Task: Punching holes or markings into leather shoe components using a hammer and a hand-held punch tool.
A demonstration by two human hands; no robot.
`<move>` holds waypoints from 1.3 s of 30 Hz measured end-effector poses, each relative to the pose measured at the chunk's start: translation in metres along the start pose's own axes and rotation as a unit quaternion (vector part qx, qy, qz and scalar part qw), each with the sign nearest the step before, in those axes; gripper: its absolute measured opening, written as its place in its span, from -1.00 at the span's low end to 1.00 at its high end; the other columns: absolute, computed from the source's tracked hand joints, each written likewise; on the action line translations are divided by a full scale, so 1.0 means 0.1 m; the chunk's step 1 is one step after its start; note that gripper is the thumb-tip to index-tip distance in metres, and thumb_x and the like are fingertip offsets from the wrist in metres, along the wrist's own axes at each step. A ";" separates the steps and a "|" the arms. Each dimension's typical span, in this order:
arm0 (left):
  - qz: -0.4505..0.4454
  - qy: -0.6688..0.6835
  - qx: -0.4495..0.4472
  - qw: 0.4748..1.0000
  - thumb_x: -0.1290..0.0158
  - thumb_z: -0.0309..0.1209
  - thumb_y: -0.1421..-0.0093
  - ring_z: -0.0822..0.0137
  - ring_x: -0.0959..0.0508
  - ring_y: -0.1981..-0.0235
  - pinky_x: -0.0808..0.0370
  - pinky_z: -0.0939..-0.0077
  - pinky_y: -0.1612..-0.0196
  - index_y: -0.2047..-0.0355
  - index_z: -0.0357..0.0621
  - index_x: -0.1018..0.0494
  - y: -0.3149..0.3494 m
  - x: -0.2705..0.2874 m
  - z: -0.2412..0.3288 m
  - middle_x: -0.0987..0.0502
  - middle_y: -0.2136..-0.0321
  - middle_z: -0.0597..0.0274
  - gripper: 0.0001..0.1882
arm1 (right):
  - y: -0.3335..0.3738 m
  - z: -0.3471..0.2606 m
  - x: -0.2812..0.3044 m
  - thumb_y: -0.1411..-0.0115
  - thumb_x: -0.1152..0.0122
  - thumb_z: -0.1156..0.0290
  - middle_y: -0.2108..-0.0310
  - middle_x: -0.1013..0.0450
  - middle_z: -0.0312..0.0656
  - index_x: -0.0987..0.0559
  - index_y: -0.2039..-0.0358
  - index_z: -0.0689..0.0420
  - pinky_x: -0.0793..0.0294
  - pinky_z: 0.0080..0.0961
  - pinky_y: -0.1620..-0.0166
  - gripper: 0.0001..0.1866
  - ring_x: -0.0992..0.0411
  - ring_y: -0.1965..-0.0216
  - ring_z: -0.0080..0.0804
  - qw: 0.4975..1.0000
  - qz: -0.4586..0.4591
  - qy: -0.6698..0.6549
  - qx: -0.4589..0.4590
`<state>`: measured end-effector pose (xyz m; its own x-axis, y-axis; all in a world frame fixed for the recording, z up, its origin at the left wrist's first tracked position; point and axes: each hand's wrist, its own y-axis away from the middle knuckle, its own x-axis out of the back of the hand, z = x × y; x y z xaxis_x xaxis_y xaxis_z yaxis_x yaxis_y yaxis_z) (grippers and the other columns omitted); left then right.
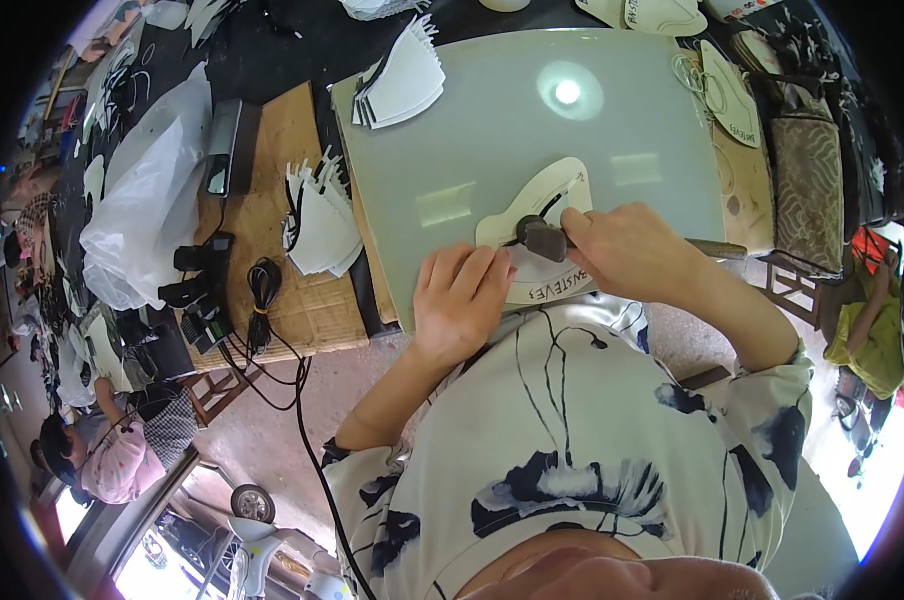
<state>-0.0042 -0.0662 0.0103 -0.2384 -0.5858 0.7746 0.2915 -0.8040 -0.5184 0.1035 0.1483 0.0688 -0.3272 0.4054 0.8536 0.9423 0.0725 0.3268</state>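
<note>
A curved cream pattern piece [569, 187] with dark handwriting along its near edge lies on the pale grey-green work slab [452, 130]. My right hand [632, 250] is closed round the wooden handle of a hammer [545, 240], whose dark head is over the middle of the piece. The handle sticks out to the right past my wrist. A narrow black strip [552, 203] shows on the piece just beyond the hammer head. At the piece's left edge my left hand [464, 300] has its fingers bent and pressed together, holding it down. What lies under those fingertips is hidden.
Stacked white cut pieces [402, 80] sit at the slab's far left corner, with another stack [322, 225] on cardboard. Left are a plastic bag [147, 200] and black cables [264, 290]. On the right lie a template [729, 95] and a patterned cloth bundle [807, 190]. People sit on both sides.
</note>
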 end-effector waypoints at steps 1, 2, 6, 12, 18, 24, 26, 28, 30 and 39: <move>-0.006 -0.001 0.006 1.000 -0.30 -0.49 0.07 0.19 -0.50 0.21 -0.48 0.26 0.18 0.24 -0.26 -0.58 0.00 0.01 0.00 -0.48 0.27 0.23 -0.68 | 0.00 0.00 0.02 -0.23 -0.23 0.37 0.59 -0.43 -0.11 -0.35 0.36 0.23 -0.40 -0.20 0.51 -0.75 -0.48 0.58 -0.06 1.000 -0.001 0.002 0.012; -0.012 -0.001 0.012 1.000 -0.30 -0.49 0.07 0.18 -0.50 0.21 -0.48 0.26 0.18 0.24 -0.25 -0.58 0.00 0.01 0.01 -0.48 0.26 0.22 -0.67 | -0.01 0.00 0.02 -0.23 -0.23 0.37 0.59 -0.43 -0.11 -0.35 0.36 0.23 -0.40 -0.20 0.51 -0.75 -0.48 0.58 -0.06 1.000 -0.003 0.001 0.012; -0.013 0.017 0.029 0.999 -0.31 -0.50 0.08 0.17 -0.49 0.19 -0.48 0.24 0.16 0.23 -0.26 -0.58 0.03 -0.01 0.00 -0.48 0.23 0.22 -0.66 | -0.05 -0.02 0.05 -0.23 -0.22 0.36 0.61 -0.42 -0.12 -0.36 0.36 0.23 -0.40 -0.21 0.52 -0.75 -0.48 0.58 -0.07 1.000 -0.016 -0.001 0.020; -0.012 0.074 0.076 0.994 -0.30 -0.52 0.06 0.14 -0.50 0.19 -0.48 0.24 0.17 0.23 -0.27 -0.58 0.03 -0.02 -0.03 -0.49 0.22 0.21 -0.68 | -0.08 -0.11 0.01 -0.26 -0.19 0.33 0.63 -0.42 -0.11 -0.37 0.38 0.22 -0.40 -0.22 0.56 -0.75 -0.46 0.63 -0.08 0.999 -0.012 0.026 0.016; 0.003 0.052 0.063 0.997 -0.30 -0.52 0.05 0.15 -0.50 0.22 -0.48 0.26 0.20 0.29 -0.28 -0.58 0.04 -0.03 -0.01 -0.50 0.26 0.21 -0.73 | -0.07 -0.23 -0.11 -0.29 -0.16 0.32 0.65 -0.41 -0.14 -0.36 0.42 0.22 -0.39 -0.26 0.60 -0.73 -0.47 0.66 -0.14 0.999 0.038 0.037 -0.008; 0.030 -0.017 0.010 0.999 -0.31 -0.49 0.06 0.17 -0.51 0.26 -0.50 0.32 0.29 0.32 -0.28 -0.58 0.07 -0.04 -0.01 -0.50 0.27 0.22 -0.74 | -0.09 -0.32 -0.26 -0.28 -0.16 0.33 0.68 -0.40 -0.14 -0.34 0.45 0.20 -0.40 -0.26 0.63 -0.73 -0.46 0.69 -0.15 0.996 0.079 0.040 -0.027; 0.025 -0.023 0.016 0.999 -0.30 -0.49 0.04 0.17 -0.51 0.25 -0.51 0.32 0.27 0.32 -0.28 -0.58 0.07 -0.03 -0.01 -0.51 0.27 0.22 -0.75 | -0.10 -0.34 -0.25 -0.28 -0.16 0.33 0.70 -0.40 -0.14 -0.34 0.45 0.20 -0.40 -0.25 0.63 -0.73 -0.46 0.69 -0.15 0.995 0.091 0.041 -0.022; 0.024 -0.031 0.015 0.999 -0.30 -0.48 0.04 0.17 -0.52 0.25 -0.51 0.31 0.27 0.32 -0.28 -0.58 0.08 -0.01 0.01 -0.51 0.27 0.21 -0.75 | -0.09 -0.38 -0.23 -0.28 -0.16 0.33 0.68 -0.40 -0.12 -0.34 0.44 0.20 -0.40 -0.23 0.63 -0.73 -0.46 0.68 -0.13 0.994 0.093 0.027 -0.042; 0.022 -0.038 0.013 0.999 -0.30 -0.48 0.03 0.17 -0.52 0.24 -0.52 0.31 0.26 0.31 -0.27 -0.58 0.07 0.01 0.02 -0.51 0.27 0.21 -0.75 | -0.12 -0.36 -0.21 -0.28 -0.17 0.32 0.67 -0.41 -0.10 -0.34 0.43 0.20 -0.41 -0.22 0.62 -0.73 -0.46 0.68 -0.11 0.996 0.075 0.013 -0.051; 0.026 -0.013 0.042 0.999 -0.31 -0.48 0.06 0.18 -0.53 0.23 -0.53 0.31 0.24 0.30 -0.24 -0.58 0.09 0.00 -0.01 -0.53 0.25 0.23 -0.73 | -0.12 -0.37 -0.11 -0.23 -0.18 0.41 0.63 -0.44 -0.08 -0.36 0.36 0.21 -0.43 -0.19 0.55 -0.80 -0.50 0.59 -0.07 0.995 0.090 -0.009 -0.041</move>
<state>-0.0022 -0.0735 0.0057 -0.1976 -0.6227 0.7571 0.3790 -0.7608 -0.5268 0.0937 0.1094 0.0704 -0.1514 0.4219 0.8939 0.9763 -0.0777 0.2020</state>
